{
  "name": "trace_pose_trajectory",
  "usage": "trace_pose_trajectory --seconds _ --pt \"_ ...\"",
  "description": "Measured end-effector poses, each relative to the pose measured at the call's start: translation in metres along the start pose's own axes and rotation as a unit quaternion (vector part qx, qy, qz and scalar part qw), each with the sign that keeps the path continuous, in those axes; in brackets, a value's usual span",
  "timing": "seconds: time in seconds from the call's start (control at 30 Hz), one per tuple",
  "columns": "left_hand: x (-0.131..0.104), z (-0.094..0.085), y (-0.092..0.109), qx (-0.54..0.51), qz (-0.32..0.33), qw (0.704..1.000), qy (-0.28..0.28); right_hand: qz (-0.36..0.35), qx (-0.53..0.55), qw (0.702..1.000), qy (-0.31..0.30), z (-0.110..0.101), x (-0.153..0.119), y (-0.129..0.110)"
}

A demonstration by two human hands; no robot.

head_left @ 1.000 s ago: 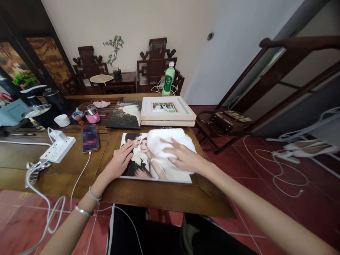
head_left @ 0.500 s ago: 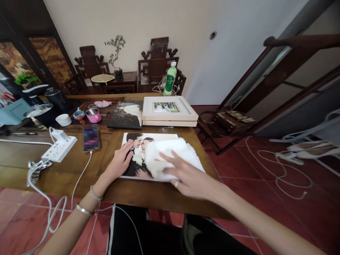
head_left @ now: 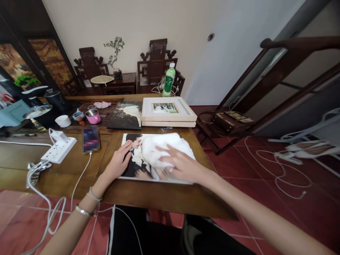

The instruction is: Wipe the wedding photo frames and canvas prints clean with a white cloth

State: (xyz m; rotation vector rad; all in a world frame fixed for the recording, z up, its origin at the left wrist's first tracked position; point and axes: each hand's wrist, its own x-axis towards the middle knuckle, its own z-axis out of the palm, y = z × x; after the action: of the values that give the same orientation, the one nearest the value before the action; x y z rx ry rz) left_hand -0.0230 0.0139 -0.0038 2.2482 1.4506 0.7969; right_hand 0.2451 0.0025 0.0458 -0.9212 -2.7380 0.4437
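A flat photo panel with a couple's portrait lies near the table's front edge. My left hand rests on its left side, fingers stretched out along the surface and holding nothing. A folded white cloth covers the upper right part of the panel. Pressed onto this cloth is my right hand, its fingers spread over the fabric and its thumb side low. The cloth hides part of the portrait.
Behind the panel are stacked pale frames, a dark photo panel and a green bottle. To the left lie a phone, a power strip with cables, and a pink cup. A wooden chair stands right.
My right hand and the white cloth have slid up and left over the panel, baring its lower right part. My left hand stays in place.
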Motion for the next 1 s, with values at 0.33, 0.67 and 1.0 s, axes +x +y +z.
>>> trace_pose_trajectory --seconds 0.33,0.67,1.0 --pt "0.000 -0.001 0.001 -0.006 -0.003 1.000 -0.007 0.091 0.022 0.992 0.087 -0.009 0.060 0.068" --pt "-0.001 0.001 0.000 -0.012 -0.016 1.000 -0.013 0.027 0.037 0.996 -0.077 0.003 -0.015 -0.048" --pt "-0.002 0.000 0.003 0.008 -0.051 0.997 -0.050 0.034 0.050 0.993 -0.105 -0.001 -0.016 -0.059"
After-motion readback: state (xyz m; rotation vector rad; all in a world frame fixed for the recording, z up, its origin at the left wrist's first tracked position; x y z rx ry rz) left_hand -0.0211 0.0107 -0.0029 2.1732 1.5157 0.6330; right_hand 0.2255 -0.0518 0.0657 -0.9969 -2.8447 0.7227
